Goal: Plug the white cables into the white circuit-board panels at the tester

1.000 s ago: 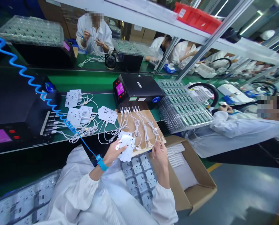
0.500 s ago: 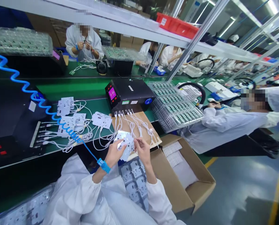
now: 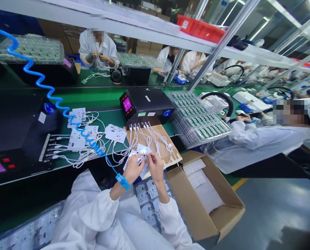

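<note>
My left hand [image 3: 134,169], with a blue wrist strap [image 3: 122,181], is closed on white circuit boards [image 3: 143,148] over the front edge of the bench. My right hand [image 3: 156,167] has its thumb and fingers pinched at the right edge of these boards; what lies between the fingertips is too small to make out. White cables [image 3: 147,136] run from the black test box [image 3: 148,103] over a cardboard sheet [image 3: 168,133] just behind the boards. Another white circuit board [image 3: 115,133] lies to the left, attached to a cable.
A coiled blue cord [image 3: 51,92] hangs across the left side. At right stand an open carton [image 3: 229,215] and stacked clear trays [image 3: 199,118] of green boards. More trays of white boards [image 3: 148,211] sit below my hands. A co-worker [image 3: 261,139] sits on the right.
My left fingers have moved up over the face of the boards, and the boards have turned a little. My right hand stays at their right edge. The view has shifted slightly.
</note>
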Motion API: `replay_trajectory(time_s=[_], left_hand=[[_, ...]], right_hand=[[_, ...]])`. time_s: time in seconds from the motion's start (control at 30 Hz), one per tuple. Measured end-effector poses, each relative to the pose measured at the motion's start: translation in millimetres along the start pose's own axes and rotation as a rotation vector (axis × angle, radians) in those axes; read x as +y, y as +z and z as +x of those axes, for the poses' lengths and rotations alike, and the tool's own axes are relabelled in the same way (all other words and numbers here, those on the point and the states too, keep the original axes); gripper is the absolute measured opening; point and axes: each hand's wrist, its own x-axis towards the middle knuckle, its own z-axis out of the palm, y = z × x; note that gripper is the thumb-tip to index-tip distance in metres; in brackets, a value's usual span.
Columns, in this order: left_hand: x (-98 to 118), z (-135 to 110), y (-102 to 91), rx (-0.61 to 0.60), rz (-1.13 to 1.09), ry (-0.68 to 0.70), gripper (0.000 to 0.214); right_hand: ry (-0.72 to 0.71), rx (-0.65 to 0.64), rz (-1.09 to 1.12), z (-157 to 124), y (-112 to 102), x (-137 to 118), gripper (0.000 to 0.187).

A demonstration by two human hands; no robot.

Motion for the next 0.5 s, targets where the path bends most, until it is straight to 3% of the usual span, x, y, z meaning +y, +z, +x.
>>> replay_trajectory(time_s=[0.13, 0.3, 0.5], left_hand=[[2, 1, 2.5, -0.001, 0.005, -0.008, 0.031], [10, -2, 5.9, -0.053, -0.046, -0.029, 0.035], [7, 0, 10.3, -0.034, -0.056, -0.061, 0.034]], right_hand=[[-0.051, -0.021, -0.063, 0, -1, 1, 0.031], [-0.168, 0.042, -0.175, -2, -4, 3, 0.033], [-0.217, 0.015, -0.228, 4, -10, 24, 0.041]])
